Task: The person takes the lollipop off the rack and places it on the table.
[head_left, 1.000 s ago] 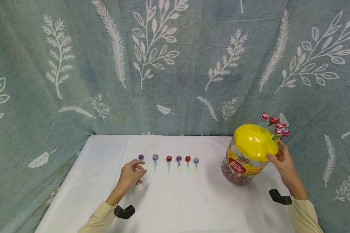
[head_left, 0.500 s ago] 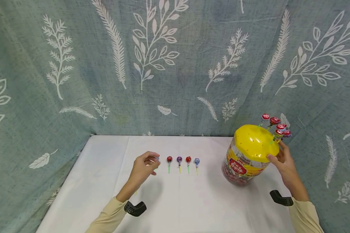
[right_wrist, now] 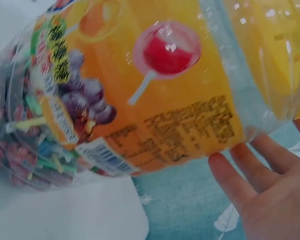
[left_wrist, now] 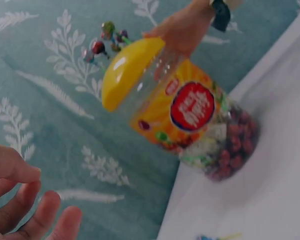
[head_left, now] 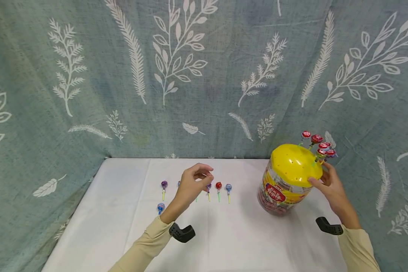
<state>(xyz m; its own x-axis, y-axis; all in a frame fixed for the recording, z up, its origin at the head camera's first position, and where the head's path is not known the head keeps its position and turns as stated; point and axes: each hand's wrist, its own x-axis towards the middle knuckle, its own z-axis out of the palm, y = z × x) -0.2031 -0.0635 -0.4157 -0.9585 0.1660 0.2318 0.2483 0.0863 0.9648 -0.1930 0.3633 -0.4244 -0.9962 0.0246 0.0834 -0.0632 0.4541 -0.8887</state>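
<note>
My left hand (head_left: 192, 185) hovers over a row of lollipops, thumb and fingers loosely curled with nothing between them. In the left wrist view, its fingertips (left_wrist: 50, 202) show no object. Beneath and beside it lie a purple lollipop (head_left: 209, 186), a red lollipop (head_left: 218, 185) and a blue lollipop (head_left: 228, 187); others are partly hidden by the hand. My right hand (head_left: 331, 187) grips the clear candy jar (head_left: 275, 192) near its yellow lid (head_left: 294, 162), thumb at the lid's edge. Several wrapped lollipops (head_left: 321, 145) stick up from holes in the lid.
Another purple lollipop (head_left: 164, 184) and a blue lollipop (head_left: 161, 207) lie left of the left arm. A white cloth covers the table (head_left: 224, 234). Behind it hangs a green leaf-patterned curtain (head_left: 217, 83).
My left hand has moved rightward along the row from the leftmost lollipops, uncovering those. My right hand stays on the jar.
</note>
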